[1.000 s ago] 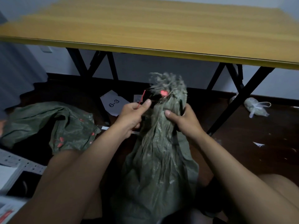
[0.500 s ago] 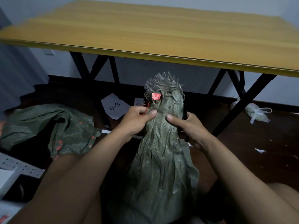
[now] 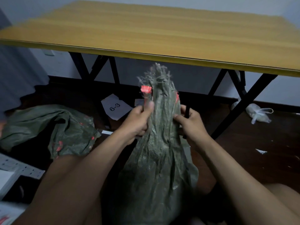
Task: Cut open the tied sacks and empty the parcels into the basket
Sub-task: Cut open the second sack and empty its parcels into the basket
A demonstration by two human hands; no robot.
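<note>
A dark green woven sack (image 3: 155, 168) stands upright between my arms, its frayed neck gathered at the top. A red tie tag (image 3: 146, 89) sticks out at the left of the neck. My left hand (image 3: 138, 120) pinches the red tie strap and the sack's left side just below the tag. My right hand (image 3: 191, 124) grips the sack's right side and also holds a thin black tool (image 3: 187, 111), most of it hidden by the fingers. No basket is in view.
A second green sack (image 3: 48, 129) lies slack on the floor at left. A yellow-topped folding table (image 3: 146, 34) stands ahead, its black legs (image 3: 235, 109) close behind the sack. A paper marked 6-3 (image 3: 115, 107), a small tied plastic bag (image 3: 258, 112) and papers (image 3: 9, 181) lie about.
The red tag has shifted from the sack's middle to its left side. My left hand has closed on the strap below it; my right hand stays on the neck's right side.
</note>
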